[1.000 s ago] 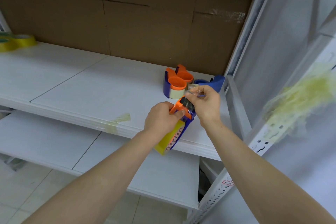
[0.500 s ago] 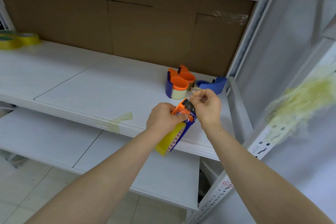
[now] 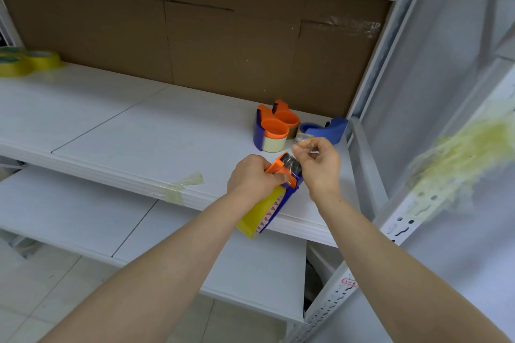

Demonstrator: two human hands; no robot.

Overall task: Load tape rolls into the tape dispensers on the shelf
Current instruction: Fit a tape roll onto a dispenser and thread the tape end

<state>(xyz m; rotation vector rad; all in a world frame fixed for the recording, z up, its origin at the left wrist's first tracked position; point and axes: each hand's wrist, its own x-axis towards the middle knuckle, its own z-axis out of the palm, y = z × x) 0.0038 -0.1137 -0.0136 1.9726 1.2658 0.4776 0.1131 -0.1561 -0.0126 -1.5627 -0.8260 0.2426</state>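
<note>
While left hand [image 3: 255, 175] grips dispenser [image 3: 274, 192], hiding roll, right hand [image 3: 320, 164] pinches tape end [image 3: 305, 143].

No text reads clearly anywhere. A small red-bordered label [image 3: 349, 282] sits on the perforated upright [image 3: 334, 296] of the rack at lower right, with marks too small to make out. The roll [image 3: 267, 216] in the held dispenser [image 3: 281, 198] shows a row of small red triangular marks along its side, not legible as letters. The yellow rolls [image 3: 25, 62] at far left carry green print, blurred.
</note>
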